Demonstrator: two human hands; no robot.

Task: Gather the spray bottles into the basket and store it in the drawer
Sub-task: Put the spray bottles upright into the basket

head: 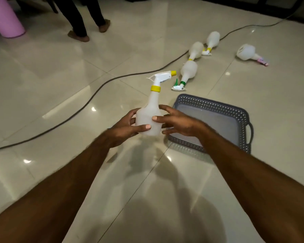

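Holding the yellow-collared spray bottle (150, 118) upright between both hands, you have it just left of the grey basket (242, 118) on the tiled floor (60, 85), probably to carry it across. Your left hand (125, 128) wraps the lower body, thumb across the front; your right hand (177, 122) pinches the side with fingers curled behind, steadying the tall neck. The basket looks empty. Four more spray bottles lie on their sides beyond it: a green-collared one (187, 71) nearest, two yellow-collared, one pink-nozzled (247, 52).
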